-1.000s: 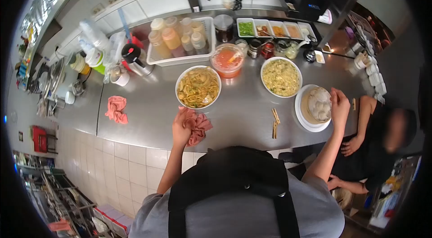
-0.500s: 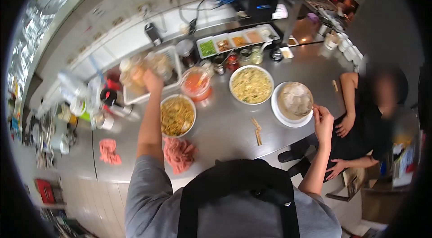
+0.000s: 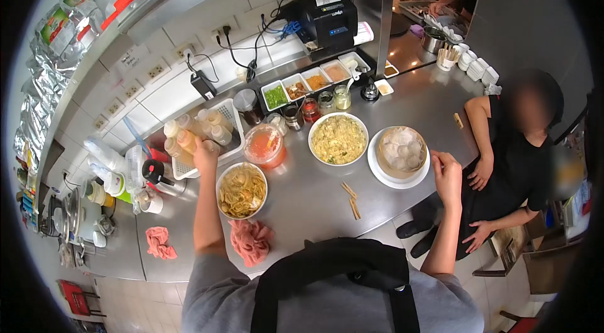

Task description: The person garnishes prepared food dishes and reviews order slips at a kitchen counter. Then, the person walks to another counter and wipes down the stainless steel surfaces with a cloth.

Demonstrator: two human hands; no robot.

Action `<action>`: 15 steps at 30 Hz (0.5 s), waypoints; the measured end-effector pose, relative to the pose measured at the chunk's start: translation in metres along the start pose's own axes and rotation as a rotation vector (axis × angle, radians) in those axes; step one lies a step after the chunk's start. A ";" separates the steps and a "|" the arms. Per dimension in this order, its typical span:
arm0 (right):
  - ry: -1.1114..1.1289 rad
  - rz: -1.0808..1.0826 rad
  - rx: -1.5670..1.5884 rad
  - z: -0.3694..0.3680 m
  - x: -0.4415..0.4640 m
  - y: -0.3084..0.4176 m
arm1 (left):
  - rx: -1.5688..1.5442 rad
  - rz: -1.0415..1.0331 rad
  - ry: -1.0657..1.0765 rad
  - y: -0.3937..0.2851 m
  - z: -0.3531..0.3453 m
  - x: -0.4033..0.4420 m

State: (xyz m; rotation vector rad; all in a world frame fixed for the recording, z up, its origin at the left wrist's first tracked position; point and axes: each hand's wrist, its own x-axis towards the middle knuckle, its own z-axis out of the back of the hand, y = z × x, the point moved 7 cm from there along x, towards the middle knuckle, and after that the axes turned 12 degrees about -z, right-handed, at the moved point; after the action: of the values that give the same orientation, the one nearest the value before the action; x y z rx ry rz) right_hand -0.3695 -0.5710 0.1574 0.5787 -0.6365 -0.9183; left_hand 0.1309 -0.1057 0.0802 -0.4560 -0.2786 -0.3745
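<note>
Left hand [image 3: 206, 155] has moved, in approx. 1 s, from the crumpled pink cloth [image 3: 251, 242] to the squeeze bottles; right hand [image 3: 447, 176] has drawn back from the edge of the bamboo steamer [image 3: 384, 166] to just beside its white plate [image 3: 393, 183]. Nearest to the L fingers is an orange squeeze bottle [image 3: 186, 139], translucent w/ a pale top, standing in the white basket [image 3: 228, 114] at the back of the desk [image 3: 308, 207]. L fingers are partly hidden, so I cannot tell if they grip it. R fingers are curled, narrow; whether they pinch smth., I cannot tell.

Count: 1 steamer, 1 noodle bowl [image 3: 242, 191], 1 fried-rice bowl [image 3: 338, 138], 2 pink cloths, 3 wooden clothespins [image 3: 355, 209] (2 together, 1 apart at right), min. 7 bottles. Rear bottles overlap, their bases are hidden; the pale dumplings [image 3: 402, 149] crowd together, exact no. is hard to make out.
</note>
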 end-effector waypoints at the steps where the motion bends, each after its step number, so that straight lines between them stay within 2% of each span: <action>1: -0.007 0.001 0.010 -0.002 0.002 0.010 | -0.017 -0.097 -0.192 -0.024 0.030 -0.010; 2: 0.048 0.016 0.102 -0.008 0.003 0.022 | -0.033 -0.196 -0.380 -0.051 0.060 -0.021; 3: 0.104 0.030 0.193 -0.015 0.002 0.034 | -0.030 -0.201 -0.383 -0.073 0.080 -0.027; 5: 0.223 0.104 0.308 -0.034 -0.006 0.068 | 0.035 -0.453 -0.457 -0.141 0.127 -0.048; 7: 0.490 0.176 0.339 -0.056 -0.021 0.108 | -0.193 -0.416 -0.315 -0.204 0.156 -0.064; 9: 0.483 0.433 0.373 -0.063 -0.041 0.148 | -0.417 -0.568 -0.275 -0.260 0.165 -0.081; 11: 0.315 0.624 0.365 -0.054 -0.055 0.183 | -0.588 -0.697 -0.150 -0.315 0.163 -0.102; 13: 0.262 0.552 0.418 -0.055 -0.058 0.187 | -0.864 -0.762 0.038 -0.357 0.134 -0.117; 15: 0.200 0.462 0.460 -0.048 -0.052 0.167 | -0.975 -0.818 0.141 -0.392 0.113 -0.127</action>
State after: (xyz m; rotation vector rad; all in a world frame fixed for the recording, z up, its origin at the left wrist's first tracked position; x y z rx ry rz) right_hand -0.2700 -0.4368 0.2281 0.8756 -0.7632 -0.2717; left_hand -0.1639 -0.3415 0.2811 -1.2686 -0.1145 -1.3599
